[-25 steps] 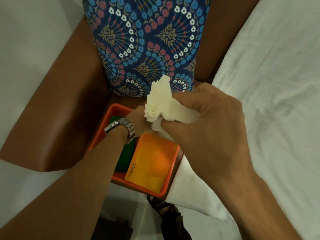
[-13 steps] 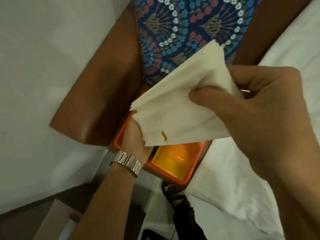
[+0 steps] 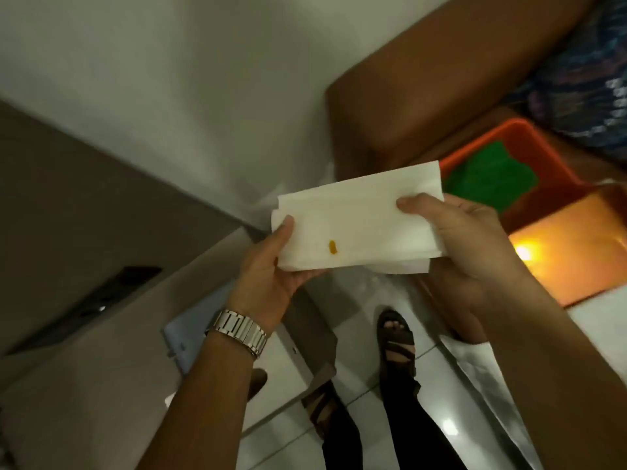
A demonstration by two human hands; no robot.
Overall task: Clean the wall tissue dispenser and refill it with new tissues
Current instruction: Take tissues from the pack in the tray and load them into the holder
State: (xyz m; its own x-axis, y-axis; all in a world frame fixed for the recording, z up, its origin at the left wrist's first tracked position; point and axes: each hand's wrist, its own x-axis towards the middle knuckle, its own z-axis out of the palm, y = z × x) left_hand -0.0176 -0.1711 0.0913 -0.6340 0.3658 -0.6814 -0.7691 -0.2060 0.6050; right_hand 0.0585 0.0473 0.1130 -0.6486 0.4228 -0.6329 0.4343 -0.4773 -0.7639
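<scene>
A flat stack of white folded tissues (image 3: 359, 225), with a small orange spot on its top sheet, is held level between both hands in the middle of the view. My left hand (image 3: 271, 266), with a metal watch on its wrist, grips the stack's left end, thumb on top. My right hand (image 3: 468, 242) grips the right end, thumb on top. Below the left arm stands a beige box-like unit (image 3: 112, 334) with a dark slot (image 3: 91, 300); whether it is the dispenser, I cannot tell.
An orange tray (image 3: 529, 137) at the right holds a green cloth (image 3: 492, 178) and an orange tissue pack (image 3: 576, 249). A brown chair arm (image 3: 424, 93) and patterned cushion (image 3: 590, 79) lie behind it. White wall at the top, tiled floor and my sandalled feet (image 3: 397, 337) below.
The view swung left and down, away from the chair and tray. Both hands carried the tissue stack leftward and flattened it out level between them.
</scene>
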